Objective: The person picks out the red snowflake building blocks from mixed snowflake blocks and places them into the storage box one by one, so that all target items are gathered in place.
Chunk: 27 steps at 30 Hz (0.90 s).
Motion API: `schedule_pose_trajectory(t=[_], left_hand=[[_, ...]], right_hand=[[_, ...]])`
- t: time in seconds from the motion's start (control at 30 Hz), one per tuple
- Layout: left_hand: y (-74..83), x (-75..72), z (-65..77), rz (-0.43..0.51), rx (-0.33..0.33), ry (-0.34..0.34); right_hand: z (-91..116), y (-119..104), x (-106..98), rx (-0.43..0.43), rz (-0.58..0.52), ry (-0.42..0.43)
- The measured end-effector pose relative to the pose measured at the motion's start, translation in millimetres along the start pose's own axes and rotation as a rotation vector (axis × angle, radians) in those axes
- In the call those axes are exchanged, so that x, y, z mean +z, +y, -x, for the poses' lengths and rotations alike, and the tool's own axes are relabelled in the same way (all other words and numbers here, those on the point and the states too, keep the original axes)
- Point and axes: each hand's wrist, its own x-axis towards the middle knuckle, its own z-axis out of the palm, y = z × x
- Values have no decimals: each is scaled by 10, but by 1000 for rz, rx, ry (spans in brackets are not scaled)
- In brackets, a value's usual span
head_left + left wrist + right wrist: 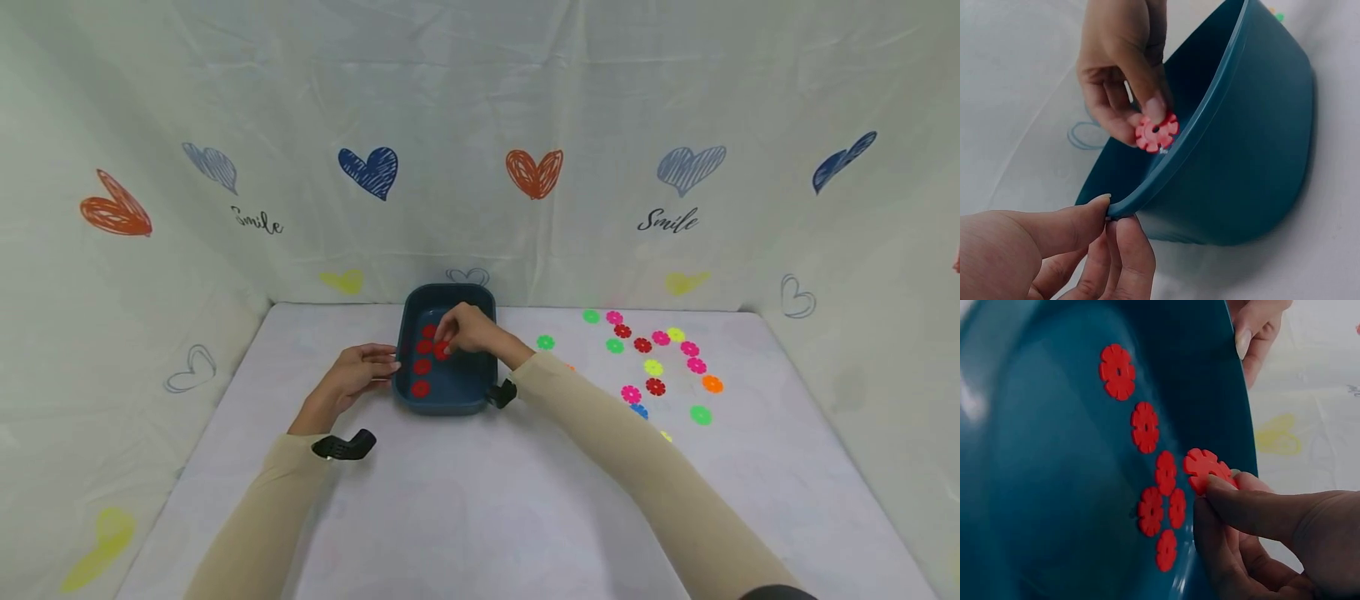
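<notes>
Left wrist: right hand (1124, 62) pinches a red disc (1147, 138) over the tub (1235, 156); left hand (1050, 234) grips its rim (1194, 130).

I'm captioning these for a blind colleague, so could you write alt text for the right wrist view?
A right hand pinches a red, flower-shaped disc over a dark blue-green tub. Six more red discs lie on the tub's floor, and part of the left hand shows at its rim.
</notes>
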Motion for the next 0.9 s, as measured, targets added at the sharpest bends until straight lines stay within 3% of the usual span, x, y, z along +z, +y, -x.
schedule_pose_trajectory(t=[0.67, 0.9], left_hand=[[17, -10, 13, 1, 14, -10], [6, 9, 28, 7, 13, -3]], right_hand=[[-206, -4, 52, 55, 78, -165], [-245, 59, 75, 67, 95, -185]])
